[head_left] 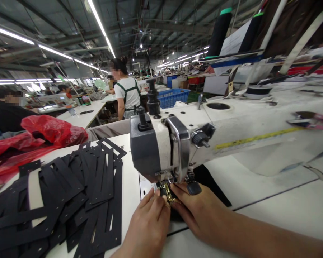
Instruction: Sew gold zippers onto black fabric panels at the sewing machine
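Work looks partway through on one piece, as I judge it from my end of the feed. I see a gold-toned toothed strip [168, 192], with dark material around it, right under the head of the white sewing machine [156, 150], so this piece is placed but not yet free of the machine. How much of it is stitched I can't tell; the needle area is small and partly hidden by fingers.

My left hand [150, 225] has its fingertips bunched narrow, holding the near end of the strip. My right hand [204, 208] comes in from the other side, its thumb and forefinger a small gap apart beside the strip; whether they grip or only steady it, I can't tell. Black material [212, 184] lies flat beyond my right wrist.

On the left of the white table [131, 222] I have a loose heap of black slotted pieces [70, 179], overlapping and apart from both hands. Whether they are finished or waiting, nothing here shows me.
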The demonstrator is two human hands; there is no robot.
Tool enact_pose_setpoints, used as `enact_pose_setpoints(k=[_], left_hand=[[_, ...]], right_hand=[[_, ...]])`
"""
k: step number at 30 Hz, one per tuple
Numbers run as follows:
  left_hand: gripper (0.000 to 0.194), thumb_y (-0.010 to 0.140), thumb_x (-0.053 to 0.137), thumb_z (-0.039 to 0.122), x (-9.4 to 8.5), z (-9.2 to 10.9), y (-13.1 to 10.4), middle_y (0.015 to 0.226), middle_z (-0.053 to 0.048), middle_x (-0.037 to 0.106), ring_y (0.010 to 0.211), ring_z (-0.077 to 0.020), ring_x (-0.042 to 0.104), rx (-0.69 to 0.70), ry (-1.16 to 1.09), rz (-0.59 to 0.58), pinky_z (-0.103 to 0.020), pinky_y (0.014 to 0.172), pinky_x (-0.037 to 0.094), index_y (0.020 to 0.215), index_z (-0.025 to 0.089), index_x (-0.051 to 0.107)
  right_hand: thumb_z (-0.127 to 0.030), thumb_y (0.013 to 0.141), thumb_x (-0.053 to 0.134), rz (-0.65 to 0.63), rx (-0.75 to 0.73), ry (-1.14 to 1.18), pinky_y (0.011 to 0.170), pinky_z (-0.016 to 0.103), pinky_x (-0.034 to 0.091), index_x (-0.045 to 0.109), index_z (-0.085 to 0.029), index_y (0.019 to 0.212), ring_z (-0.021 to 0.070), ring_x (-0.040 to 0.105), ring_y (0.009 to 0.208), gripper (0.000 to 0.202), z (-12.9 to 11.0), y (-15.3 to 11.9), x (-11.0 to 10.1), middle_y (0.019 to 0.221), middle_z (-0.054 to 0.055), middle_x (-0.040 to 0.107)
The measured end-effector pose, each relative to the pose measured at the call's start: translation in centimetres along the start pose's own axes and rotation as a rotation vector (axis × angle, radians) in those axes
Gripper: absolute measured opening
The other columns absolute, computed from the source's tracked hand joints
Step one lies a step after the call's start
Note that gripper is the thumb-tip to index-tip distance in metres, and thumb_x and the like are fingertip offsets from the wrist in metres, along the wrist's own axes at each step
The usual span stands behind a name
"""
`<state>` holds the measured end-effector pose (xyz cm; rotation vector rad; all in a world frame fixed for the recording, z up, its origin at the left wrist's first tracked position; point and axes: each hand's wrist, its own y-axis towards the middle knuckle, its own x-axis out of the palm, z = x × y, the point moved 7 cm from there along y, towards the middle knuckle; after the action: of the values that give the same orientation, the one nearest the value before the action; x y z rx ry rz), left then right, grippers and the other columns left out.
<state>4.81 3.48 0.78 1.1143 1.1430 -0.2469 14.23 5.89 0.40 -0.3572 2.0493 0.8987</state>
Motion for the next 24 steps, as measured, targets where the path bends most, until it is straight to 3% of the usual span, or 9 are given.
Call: enact_pose_setpoints(k=[8, 16, 24], left_hand=[[0.04, 0.094, 0.025, 0.014, -0.4, 0.1, 0.2, 0.074, -0.008, 0.063, 0.079, -0.0188, 0.066, 0.021, 0.08, 0.083, -0.037, 0.084, 0.054, 0.077, 0.011, 0.062], [0.04, 0.095, 0.026, 0.016, 0.4, -0.9, -0.2, 0.078, -0.009, 0.064, 0.08, -0.0187, 0.065, 0.018, 0.112, 0.166, -0.037, 0.082, 0.054, 0.078, 0.012, 0.061], [0.026, 0.09, 0.035, 0.011, 0.9, -1.4, -0.3, 0.087, -0.011, 0.061, 0.086, -0.0206, 0.062, -0.058, 0.046, 0.102, -0.038, 0.079, 0.054, 0.082, 0.014, 0.06]], right_hand=[[-0.013, 0.083, 0.042, 0.02, 0.009, -0.014, 0.091, 0.037, 0.044, 0.056, -0.013, 0.11, 0.0225, 0.055, 0.102, 0.03, -0.1, 0.0, 0.1, 0.106, 0.012, 0.061], [-0.012, 0.083, 0.043, 0.064, 0.051, -0.001, 0.081, 0.036, 0.047, 0.06, -0.016, 0.102, 0.0219, 0.058, 0.092, 0.026, 0.8, 0.4, 0.2, 0.1, 0.01, 0.063], [-0.012, 0.082, 0.05, 0.078, 0.086, -0.158, 0.074, 0.036, 0.048, 0.063, -0.017, 0.091, 0.023, 0.058, 0.085, 0.017, 0.6, 0.7, 0.2, 0.092, 0.008, 0.064]])
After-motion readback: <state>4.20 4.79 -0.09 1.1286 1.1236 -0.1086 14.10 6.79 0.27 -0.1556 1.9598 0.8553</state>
